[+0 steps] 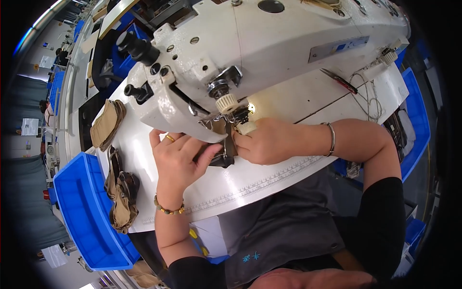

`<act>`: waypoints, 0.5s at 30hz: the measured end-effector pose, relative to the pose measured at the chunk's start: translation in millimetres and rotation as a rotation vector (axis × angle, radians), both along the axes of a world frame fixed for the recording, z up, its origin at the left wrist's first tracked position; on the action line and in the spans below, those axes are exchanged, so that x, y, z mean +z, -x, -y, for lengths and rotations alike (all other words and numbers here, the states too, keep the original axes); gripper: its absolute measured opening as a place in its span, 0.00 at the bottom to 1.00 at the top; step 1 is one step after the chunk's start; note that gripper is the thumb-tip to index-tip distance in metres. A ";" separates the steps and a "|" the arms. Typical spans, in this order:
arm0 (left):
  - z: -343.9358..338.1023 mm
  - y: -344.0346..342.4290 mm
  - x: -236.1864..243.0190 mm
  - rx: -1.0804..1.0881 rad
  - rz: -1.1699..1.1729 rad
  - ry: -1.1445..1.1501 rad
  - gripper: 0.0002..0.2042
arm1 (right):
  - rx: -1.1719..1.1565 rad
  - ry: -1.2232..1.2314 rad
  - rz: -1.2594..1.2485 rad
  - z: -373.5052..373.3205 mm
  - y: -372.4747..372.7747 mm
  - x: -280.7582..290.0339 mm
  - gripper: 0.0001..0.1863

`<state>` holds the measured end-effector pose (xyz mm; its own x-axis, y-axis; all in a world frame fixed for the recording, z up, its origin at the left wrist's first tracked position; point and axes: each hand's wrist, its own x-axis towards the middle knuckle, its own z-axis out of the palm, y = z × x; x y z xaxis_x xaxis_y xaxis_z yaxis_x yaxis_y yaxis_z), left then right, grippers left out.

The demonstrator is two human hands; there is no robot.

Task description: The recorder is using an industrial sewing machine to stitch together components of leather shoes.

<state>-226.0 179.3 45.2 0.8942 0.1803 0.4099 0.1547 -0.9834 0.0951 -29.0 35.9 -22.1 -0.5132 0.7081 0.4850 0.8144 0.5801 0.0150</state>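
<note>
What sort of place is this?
Probably a sewing workshop or factory floor: a large white sewing machine on a worktable with a ruler scale along its near edge, layered brown pieces at the left, and a blue bin beside the table.

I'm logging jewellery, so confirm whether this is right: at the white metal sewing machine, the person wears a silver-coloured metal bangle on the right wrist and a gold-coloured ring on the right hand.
Wrong about the gold-coloured ring: the head view shows it on the left hand. The silver-coloured metal bangle is indeed on the right wrist.
</note>
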 end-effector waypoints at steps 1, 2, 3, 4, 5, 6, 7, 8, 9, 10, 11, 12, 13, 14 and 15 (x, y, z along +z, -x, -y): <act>3.5 0.5 0.9 -0.001 0.000 -0.002 0.11 | -0.001 -0.002 0.000 1.2 2.6 -3.0 0.06; 8.9 -1.3 2.1 -0.012 -0.025 -0.053 0.12 | 0.010 -0.047 -0.005 2.7 5.5 -6.5 0.07; 14.8 -3.5 1.9 -0.023 -0.049 -0.102 0.13 | 0.020 -0.091 -0.009 3.7 7.5 -7.9 0.08; 23.9 -4.6 0.2 0.026 -0.057 -0.113 0.11 | 0.017 -0.091 -0.009 4.9 8.9 -8.3 0.08; 31.5 -7.0 -0.7 0.023 -0.056 -0.112 0.11 | 0.009 -0.097 0.001 5.7 10.3 -7.6 0.08; 38.8 -9.1 -0.7 0.017 -0.074 -0.142 0.10 | 0.004 -0.104 0.009 6.0 11.5 -6.5 0.09; 45.8 -9.9 -1.6 0.011 -0.091 -0.171 0.10 | 0.005 -0.104 0.009 6.2 12.3 -5.8 0.09; 52.7 -7.5 -4.7 0.020 -0.114 -0.072 0.13 | 0.025 -0.051 -0.017 6.3 13.0 -5.2 0.10; 53.7 -5.7 -4.2 0.019 -0.113 -0.070 0.13 | 0.042 0.005 -0.043 6.8 13.1 -4.5 0.10; 53.9 -4.3 -2.7 0.014 -0.148 -0.096 0.14 | 0.042 0.007 -0.043 7.2 12.8 -3.4 0.10; 54.2 -3.8 -1.8 0.009 -0.184 -0.122 0.14 | 0.027 -0.055 -0.017 7.6 12.5 -2.2 0.10; 54.4 -3.2 -1.0 0.010 -0.183 -0.121 0.14 | 0.014 -0.118 0.009 7.4 12.8 -1.3 0.10; 54.6 -2.8 -0.5 0.018 -0.194 -0.109 0.15 | 0.014 -0.117 0.009 7.5 13.2 -1.9 0.10; 54.6 -2.7 -0.5 0.025 -0.204 -0.097 0.15 | 0.018 -0.104 0.005 8.0 13.3 -2.9 0.10; 54.5 -2.9 -1.8 0.027 -0.204 -0.095 0.15 | 0.025 -0.092 -0.001 8.4 13.3 -4.1 0.11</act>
<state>-223.1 124.7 43.4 0.9556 0.1743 0.2376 0.1875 -0.9817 -0.0340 -42.3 27.6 -26.2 -0.5296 0.6475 0.5480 0.8000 0.5960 0.0689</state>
